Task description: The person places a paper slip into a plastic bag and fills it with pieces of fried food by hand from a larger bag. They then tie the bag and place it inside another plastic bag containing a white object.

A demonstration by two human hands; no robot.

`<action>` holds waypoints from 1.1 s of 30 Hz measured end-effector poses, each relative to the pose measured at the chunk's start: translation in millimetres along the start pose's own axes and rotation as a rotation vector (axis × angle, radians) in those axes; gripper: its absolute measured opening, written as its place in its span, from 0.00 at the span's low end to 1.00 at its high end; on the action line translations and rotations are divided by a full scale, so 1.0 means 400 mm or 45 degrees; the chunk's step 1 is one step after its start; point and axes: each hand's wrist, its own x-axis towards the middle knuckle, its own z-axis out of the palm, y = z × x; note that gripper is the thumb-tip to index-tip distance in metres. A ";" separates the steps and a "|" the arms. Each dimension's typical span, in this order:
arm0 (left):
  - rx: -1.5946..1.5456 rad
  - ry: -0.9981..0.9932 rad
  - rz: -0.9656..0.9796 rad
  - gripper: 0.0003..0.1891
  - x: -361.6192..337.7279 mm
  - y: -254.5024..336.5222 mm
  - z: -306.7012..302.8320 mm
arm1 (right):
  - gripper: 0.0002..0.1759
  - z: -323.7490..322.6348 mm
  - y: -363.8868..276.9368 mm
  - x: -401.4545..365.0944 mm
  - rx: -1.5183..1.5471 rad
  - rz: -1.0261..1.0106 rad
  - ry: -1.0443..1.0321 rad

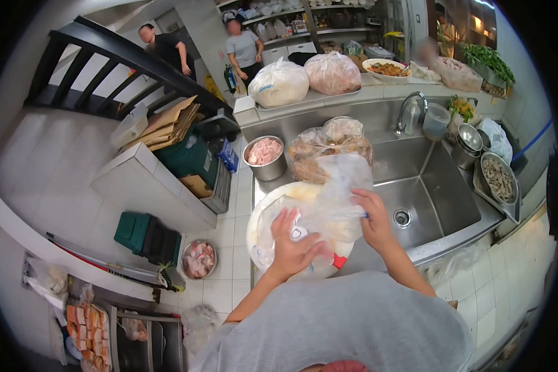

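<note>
A clear plastic bag [347, 180] stretches between my hands over a large round white tub or board [258, 214] at the counter's edge. My right hand [374, 218] has its fingers closed on the bag's right side. My left hand [295, 245] lies against the plastic at the left, fingers apart and slightly blurred, with a small white label or piece [298, 233] beside them. A red piece [339, 261] shows at the tub's near edge. Just beyond is a filled plastic bag [304, 152] with brownish contents. What lies under the clear plastic is hard to make out.
The steel sink [440, 180] is at the right, below a faucet [409, 115]. A metal pot of pink meat [265, 152] stands at the left. Stuffed bags [333, 73] line the ledge. A bowl of meat [199, 258] sits on the floor. Two people stand farther back.
</note>
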 end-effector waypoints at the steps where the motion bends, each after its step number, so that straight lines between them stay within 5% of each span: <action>1: 0.067 -0.103 0.138 0.09 0.024 0.018 0.000 | 0.22 0.003 -0.020 0.013 -0.015 -0.050 -0.029; 5: 0.191 -0.474 -0.014 0.05 0.046 -0.028 0.039 | 0.23 0.009 -0.065 0.053 -0.136 -0.272 -0.066; 8: -0.062 -0.225 -0.004 0.05 0.065 -0.069 0.037 | 0.23 0.025 -0.051 0.057 -0.281 -0.218 0.051; 12: 0.140 0.003 -0.032 0.06 0.090 -0.068 -0.012 | 0.22 0.037 0.088 0.040 -0.317 0.174 0.181; 15: 0.217 -0.006 -0.130 0.05 0.071 -0.098 -0.013 | 0.17 0.020 0.082 0.049 -0.362 0.158 0.259; 18: 0.280 -0.098 -0.373 0.07 0.073 -0.057 -0.006 | 0.13 0.000 -0.073 0.074 -0.194 -0.188 0.390; 21: 0.181 -0.061 -0.189 0.03 0.067 -0.044 0.015 | 0.13 0.030 -0.109 0.023 0.216 -0.527 0.155; 24: -0.010 -0.149 -0.025 0.02 0.061 0.023 0.027 | 0.17 0.109 -0.043 0.052 -0.073 0.118 -0.519; 26: -0.072 -0.165 0.058 0.03 0.044 0.045 0.030 | 0.25 0.196 0.066 0.073 0.364 -0.081 -0.127; 30: 0.051 -0.049 0.053 0.06 0.036 0.023 0.022 | 0.29 0.223 0.080 0.180 0.198 -0.029 0.462; 33: 0.204 -0.052 -0.011 0.07 0.006 -0.010 0.016 | 0.33 0.167 0.025 0.199 0.016 -0.009 0.030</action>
